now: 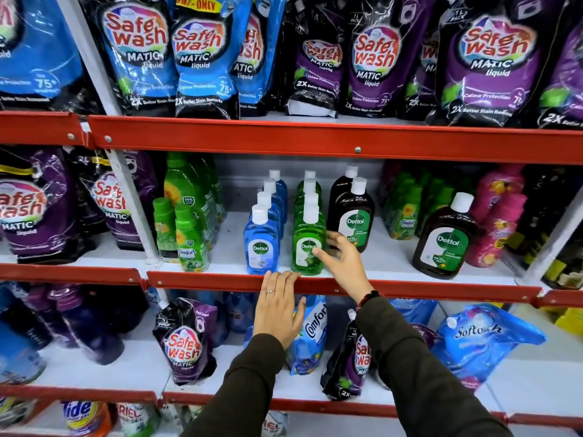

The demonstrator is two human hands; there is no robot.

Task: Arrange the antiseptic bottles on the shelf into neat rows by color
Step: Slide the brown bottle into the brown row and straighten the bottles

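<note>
Altogether, the middle shelf (394,263) held four blue bottles (261,247), four green bottles (307,247) and three brown bottles (355,222); right hand (342,263) spread open touching the front green bottle, left hand (277,310) flat on the shelf's edge.

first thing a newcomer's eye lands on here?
Probably the Dettol bottles mid-shelf: a blue row, a green row and a brown pair, with one brown bottle standing apart to the right. Then the right hand at the front green bottle and the left hand on the red shelf edge.
</note>
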